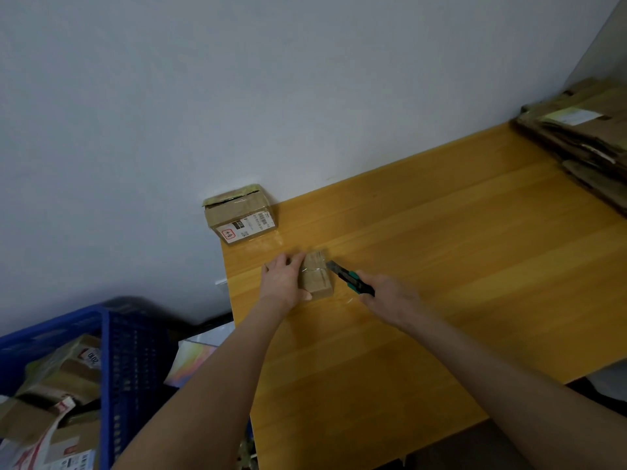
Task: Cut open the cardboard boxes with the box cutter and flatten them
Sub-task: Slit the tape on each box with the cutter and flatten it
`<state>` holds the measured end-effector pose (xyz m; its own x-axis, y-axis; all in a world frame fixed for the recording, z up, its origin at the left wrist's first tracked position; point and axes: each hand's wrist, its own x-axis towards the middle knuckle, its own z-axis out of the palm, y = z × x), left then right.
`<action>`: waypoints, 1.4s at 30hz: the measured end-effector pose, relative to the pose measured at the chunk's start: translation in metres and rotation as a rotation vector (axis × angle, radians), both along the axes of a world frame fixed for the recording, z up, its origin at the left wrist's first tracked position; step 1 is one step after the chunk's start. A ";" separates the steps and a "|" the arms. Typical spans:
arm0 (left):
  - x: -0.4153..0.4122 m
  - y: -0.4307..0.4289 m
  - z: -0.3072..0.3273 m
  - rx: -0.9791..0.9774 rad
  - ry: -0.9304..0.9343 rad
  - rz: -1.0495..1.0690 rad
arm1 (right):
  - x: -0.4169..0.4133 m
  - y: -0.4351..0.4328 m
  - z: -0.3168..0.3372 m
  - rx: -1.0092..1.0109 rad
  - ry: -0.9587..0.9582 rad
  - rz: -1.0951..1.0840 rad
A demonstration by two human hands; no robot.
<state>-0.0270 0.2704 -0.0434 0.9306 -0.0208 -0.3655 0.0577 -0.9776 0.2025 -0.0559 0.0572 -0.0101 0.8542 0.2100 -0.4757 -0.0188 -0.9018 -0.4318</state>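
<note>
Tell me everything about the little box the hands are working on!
The little box is plain brown cardboard, wrapped in shiny clear tape and closed. It lies on the yellow wooden table near its left edge. The left hand holds its left side. The box cutter, held by the right hand, reaches its right edge.

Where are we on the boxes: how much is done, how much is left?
Done: a stack of flattened cardboard lies at the far right of the table. In hand: the left hand holds a small box while the right hand puts the box cutter to its taped top. Left: that box, the labelled box beyond it, and more parcels in the blue crate.
</note>
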 end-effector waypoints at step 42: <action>-0.039 0.000 0.010 -1.042 0.281 0.747 | 0.012 0.064 -0.022 0.590 0.151 -0.808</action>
<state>-0.0658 0.2707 -0.0330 0.7359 0.0750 -0.6729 0.6771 -0.0847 0.7310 -0.0439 0.1212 -0.0317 0.7838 -0.1682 -0.5977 -0.6207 -0.2383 -0.7469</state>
